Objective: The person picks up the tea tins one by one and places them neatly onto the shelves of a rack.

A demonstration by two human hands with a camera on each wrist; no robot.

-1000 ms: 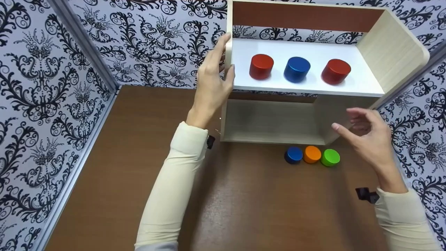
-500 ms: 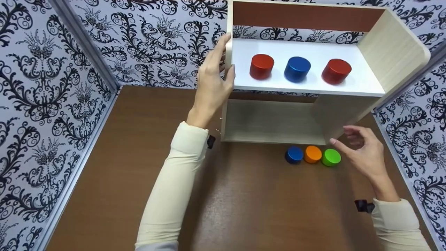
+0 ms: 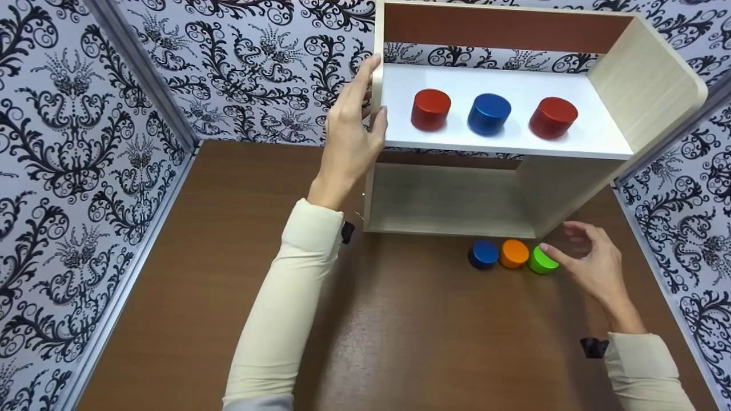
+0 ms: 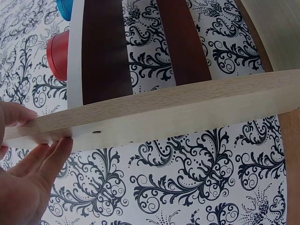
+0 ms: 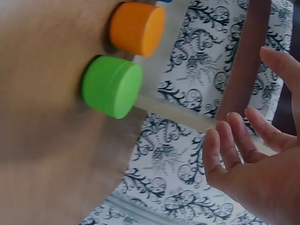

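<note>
**Green tub (image 3: 543, 262) sitting just off the right hand (image 3: 597, 265)**

So the green tub is standing upright on the bench (image 3: 411, 325), lying to the right hand's left and lower down. In the head view the thumb is overlapping the tub's top, but the right wrist view is showing a gap, so they aren't touching. That hand is hovering with its fingers hanging loose and slightly bent, gripping nothing. The tub's pretty squat, so it isn't really offering a long axis; its round axis is pointing straight up. On the side away from the right hand, the orange tub (image 3: 514, 253) is sitting just beside it, and the blue tub (image 3: 484, 254) is coming next, so the row's running leftward. Meanwhile the left hand (image 3: 349, 137) is hanging out well apart, pinching the side panel (image 4: 164, 110) of the shelf unit (image 3: 639, 80) between thumb and fingers. The right's easily being the nearer one, imo.
</note>
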